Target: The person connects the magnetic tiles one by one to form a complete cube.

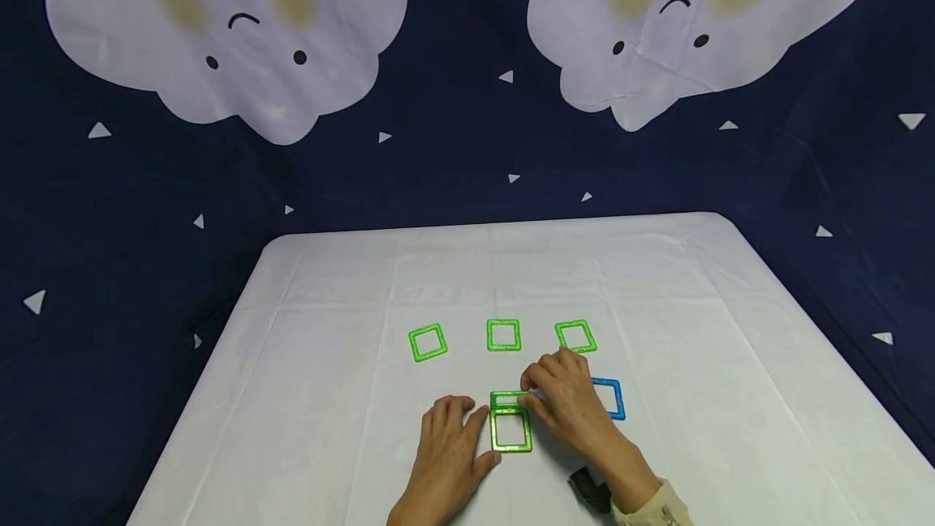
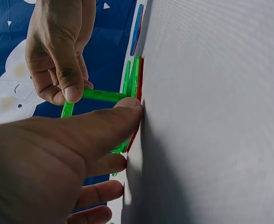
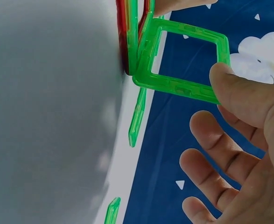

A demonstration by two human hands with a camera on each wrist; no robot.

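Observation:
A green square frame-like magnetic tile (image 1: 511, 449) lies flat on the table, and a red tile (image 2: 139, 84) shows under it in the wrist views. Another green square tile (image 3: 183, 87) stands up along the flat one's far edge. My right hand (image 1: 573, 400) pinches its upper part between thumb and index finger, the other fingers loosely bent and off it. On the left, my left hand (image 1: 445, 457) rests beside the flat tile, its thumb (image 2: 122, 109) extended against the near edge and its fingers spread fairly straight by the far-left corner.
Farther back on the white table (image 1: 329, 396) lie a left green tile (image 1: 431, 357), a middle green tile (image 1: 504, 347) and a right green tile (image 1: 575, 322). A blue tile (image 1: 621, 400) is partly hidden behind my right hand. A dark cloth with clouds (image 1: 226, 23) hangs behind.

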